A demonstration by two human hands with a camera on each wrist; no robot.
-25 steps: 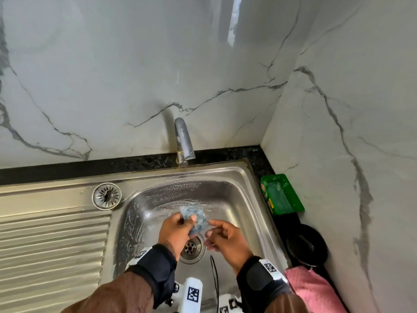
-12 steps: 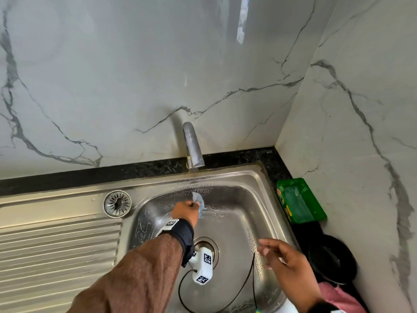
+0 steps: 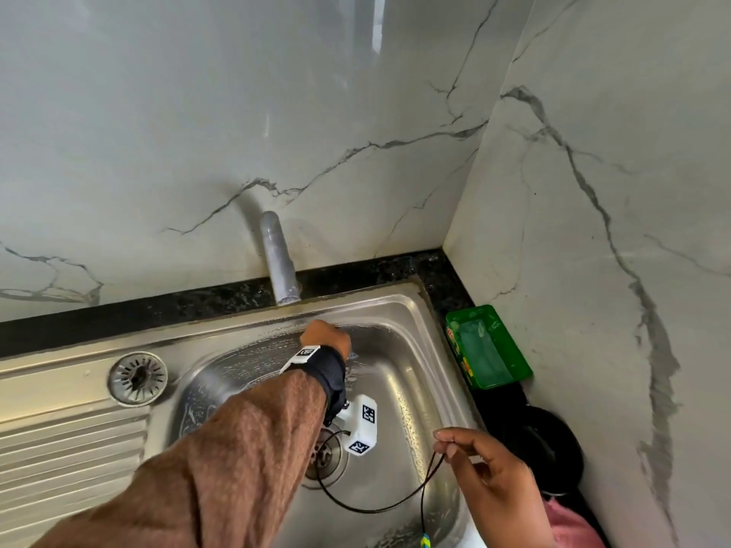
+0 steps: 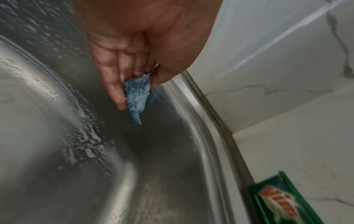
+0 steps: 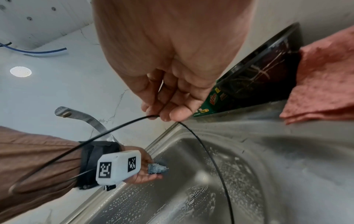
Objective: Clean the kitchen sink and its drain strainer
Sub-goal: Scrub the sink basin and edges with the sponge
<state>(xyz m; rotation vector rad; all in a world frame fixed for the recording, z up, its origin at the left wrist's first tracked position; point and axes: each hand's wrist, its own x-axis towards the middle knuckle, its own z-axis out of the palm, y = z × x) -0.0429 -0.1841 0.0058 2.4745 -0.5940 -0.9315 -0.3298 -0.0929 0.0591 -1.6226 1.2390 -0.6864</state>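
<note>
My left hand (image 3: 326, 336) reaches to the back wall of the steel sink (image 3: 399, 310) and pinches a small soapy blue scrub pad (image 4: 137, 97) between thumb and fingers, pad (image 5: 156, 168) against the wet wall just below the tap (image 3: 277, 259). The round drain strainer (image 3: 137, 378) lies out of the basin on the ribbed drainboard (image 3: 59, 460). The open drain hole (image 3: 326, 454) shows partly under my left wrist. My right hand (image 3: 478, 464) hovers over the basin's right side and pinches a thin black cable (image 5: 122, 125) (image 3: 429, 474) between thumb and fingertips.
A green dish-soap tub (image 3: 486, 346) sits on the black counter right of the sink, with a black bowl (image 3: 553, 452) and a pink cloth (image 3: 573, 524) nearer me. Marble walls close the back and the right side. Soap streaks cover the basin.
My left hand has carried the scrub pad from mid-basin up to the back wall near the tap. My right hand let go of the pad, drew back right and now pinches the black cable.
</note>
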